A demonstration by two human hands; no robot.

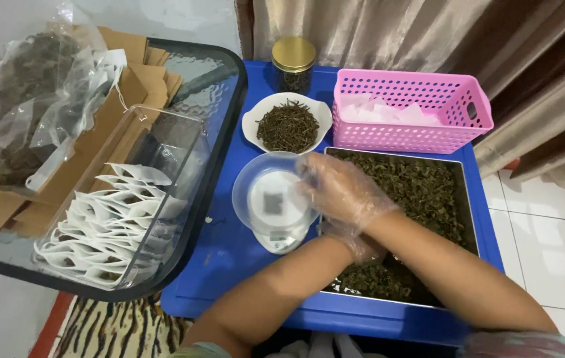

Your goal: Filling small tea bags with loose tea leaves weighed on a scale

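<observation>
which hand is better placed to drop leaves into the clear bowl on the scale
Right, probably: the right hand hovers at the clear bowl rim, while the left hand is down in the leaf tray.

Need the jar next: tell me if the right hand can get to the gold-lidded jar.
Probably yes. The right hand hovers over the scale bowl, and only the low dish of leaves lies between it and the jar.

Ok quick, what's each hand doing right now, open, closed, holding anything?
Left hand: gloved, down in the tray of dried leaves, mostly hidden; cannot tell.
Right hand: gloved, open, fingers spread over the clear bowl on the scale, holding nothing visible.
</observation>
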